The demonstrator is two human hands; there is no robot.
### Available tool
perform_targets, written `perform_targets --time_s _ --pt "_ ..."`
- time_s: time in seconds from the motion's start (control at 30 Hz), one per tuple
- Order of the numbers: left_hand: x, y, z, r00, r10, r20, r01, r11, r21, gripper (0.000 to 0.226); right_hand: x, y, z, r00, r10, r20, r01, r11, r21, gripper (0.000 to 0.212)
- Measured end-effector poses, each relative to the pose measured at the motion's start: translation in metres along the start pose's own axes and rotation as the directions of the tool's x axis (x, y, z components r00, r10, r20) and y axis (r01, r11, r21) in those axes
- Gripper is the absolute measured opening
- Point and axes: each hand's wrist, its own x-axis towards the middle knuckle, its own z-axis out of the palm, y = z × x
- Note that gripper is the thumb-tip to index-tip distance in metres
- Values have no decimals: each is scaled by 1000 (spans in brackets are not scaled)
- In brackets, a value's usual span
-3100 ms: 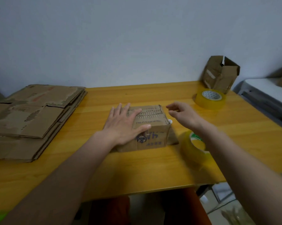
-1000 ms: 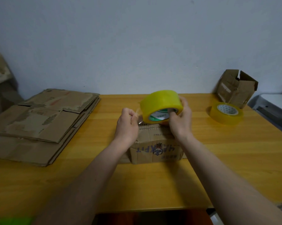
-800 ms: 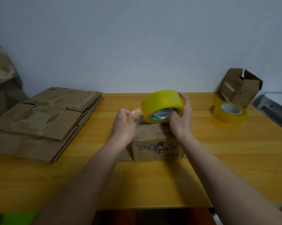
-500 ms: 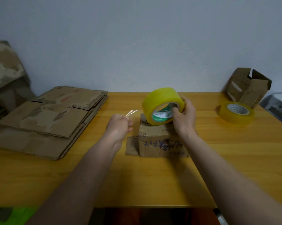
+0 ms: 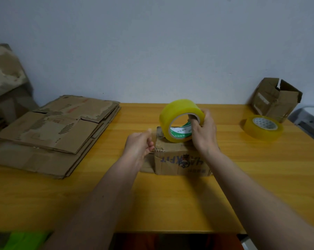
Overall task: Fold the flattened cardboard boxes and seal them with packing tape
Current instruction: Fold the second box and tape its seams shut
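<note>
At centre frame, a person's right hand [image 5: 204, 131] holds a roll of yellow packing tape [image 5: 179, 120] on edge just above a small folded cardboard box [image 5: 181, 159], the grip clamped on the roll with a thumb hooked inside its core and fingers over the rim. The left hand [image 5: 139, 144], left of the box's near corner, has its fingers curled together as if pinching the free end of the tape; no strip can be made out between hand and roll, so whether it holds anything cannot be told. The box sits on the yellow wooden surface [image 5: 170, 199], one loose flap lying out at its left side. A stack of flattened boxes [image 5: 51, 134] waits at the left of the frame, and a second tape roll [image 5: 262, 127] and an open carton [image 5: 276, 98] lie at the far right. The risks from here are plain enough: clear film may fold back and stick to itself or to the fingers, the light box, which neither hand pins down, may slide or lift as the tape is pulled, and a strip laid off the seam would leave the flaps unsealed.
</note>
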Motion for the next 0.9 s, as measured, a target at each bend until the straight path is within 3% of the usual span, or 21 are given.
perform_targets --time_s 0.23,0.43,0.6,0.77,0.83,0.9 --pt "8 -8 -1 995 91 -40 -89 994 63 19 -1 4 -2 1000 9 21 -9 999 -33 38" --pt "18 -18 0 997 58 -57 -50 989 141 22 -2 0 -2 994 55 91 -46 994 -101 12" --pt "17 -32 6 998 -62 11 59 980 190 20 -7 -8 -3 983 43 176 -22 992 -123 22" --pt "20 -39 8 993 -86 -81 100 977 189 28 -9 -11 -5 979 72 193 -47 990 -130 23" --pt "23 -44 4 994 -29 -108 63 943 327 32 -9 -12 -5 977 77 196 -53 991 -127 21" --pt "25 -46 0 989 118 -85 -62 870 490 22 -9 -12 -5 978 82 194 -60 991 -120 19"
